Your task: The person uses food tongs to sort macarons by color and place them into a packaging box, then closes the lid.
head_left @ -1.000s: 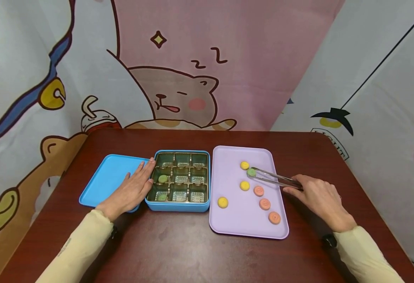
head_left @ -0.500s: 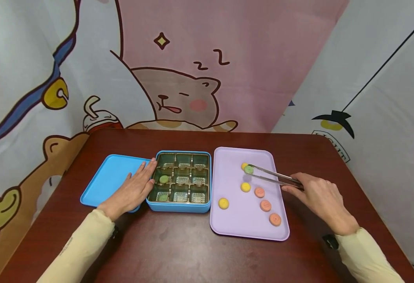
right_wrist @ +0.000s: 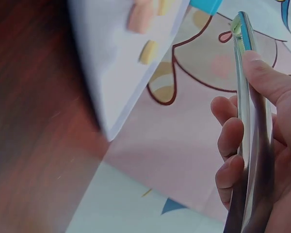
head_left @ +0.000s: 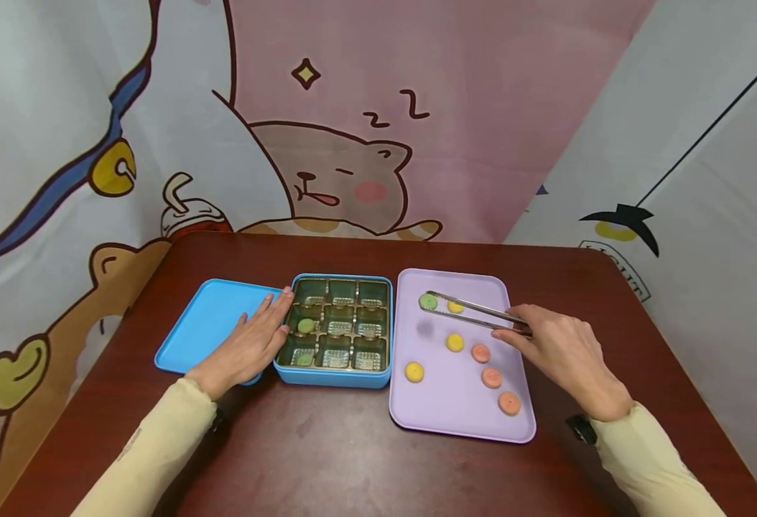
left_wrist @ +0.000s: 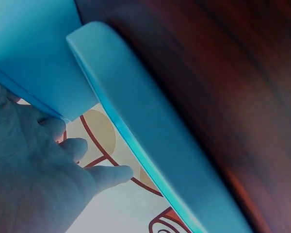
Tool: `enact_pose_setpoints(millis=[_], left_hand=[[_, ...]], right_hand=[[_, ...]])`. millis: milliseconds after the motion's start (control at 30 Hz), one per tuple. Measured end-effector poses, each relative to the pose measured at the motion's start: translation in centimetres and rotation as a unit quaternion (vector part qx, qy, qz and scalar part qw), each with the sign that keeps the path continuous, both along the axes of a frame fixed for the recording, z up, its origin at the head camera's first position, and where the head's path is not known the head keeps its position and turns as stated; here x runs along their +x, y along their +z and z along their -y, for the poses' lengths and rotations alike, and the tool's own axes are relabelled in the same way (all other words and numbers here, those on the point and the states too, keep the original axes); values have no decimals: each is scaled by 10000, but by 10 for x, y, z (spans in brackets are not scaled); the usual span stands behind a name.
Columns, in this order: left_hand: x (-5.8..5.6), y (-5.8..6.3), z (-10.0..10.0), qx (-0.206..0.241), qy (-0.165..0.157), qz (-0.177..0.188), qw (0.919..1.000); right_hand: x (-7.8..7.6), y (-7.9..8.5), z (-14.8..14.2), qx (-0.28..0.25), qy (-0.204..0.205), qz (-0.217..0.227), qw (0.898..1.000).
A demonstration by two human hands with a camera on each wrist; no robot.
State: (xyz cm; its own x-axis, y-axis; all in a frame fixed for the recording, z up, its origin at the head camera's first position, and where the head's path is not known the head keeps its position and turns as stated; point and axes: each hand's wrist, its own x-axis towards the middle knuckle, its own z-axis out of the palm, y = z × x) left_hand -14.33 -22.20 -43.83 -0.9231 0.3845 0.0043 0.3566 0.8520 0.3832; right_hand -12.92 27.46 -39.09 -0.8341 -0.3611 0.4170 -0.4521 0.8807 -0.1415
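In my right hand (head_left: pixel 566 355) I grip metal tongs (head_left: pixel 475 309), thumb on one side and fingers curled round the other. Their tips pinch a green button-like disc (head_left: pixel 428 301), raised over the lilac tray (head_left: pixel 462 420) with its shadow below. My left hand (head_left: pixel 245 352) lies with straight fingers along the left side of a blue box (head_left: pixel 333 378), above a blue lid (head_left: pixel 204 323). Inside the box is a gold insert divided into compartments. One green disc (head_left: pixel 306 326) sits in the middle-left compartment, another green disc (head_left: pixel 304 358) in the front-left one.
Yellow discs (head_left: pixel 455 342) and orange discs (head_left: pixel 491 378) lie spread on the tray. Tray, box and lid stand side by side on a dark wooden table (head_left: pixel 327 452). A cartoon-printed cloth (head_left: pixel 469 129) hangs behind the table's far edge.
The tongs have lifted the green disc off the tray and carried it left, past the back yellow disc. My right hand moved left with them. The left hand stays at the box.
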Motion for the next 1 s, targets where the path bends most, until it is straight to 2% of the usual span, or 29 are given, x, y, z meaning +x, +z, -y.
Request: enact_pose_setpoints(millis=[333, 667, 1000], left_hand=[[0, -1, -1, -35, -2, -3, 10000], [1, -1, 0, -61, 25, 21, 10000], [0, 0, 0, -20, 39, 66, 10000]], right_hand=[[-12, 10, 32, -80, 366, -106, 9992], [-27, 17, 68, -154, 681, 23, 9976], [-40, 17, 94, 199, 973, -249, 9947]])
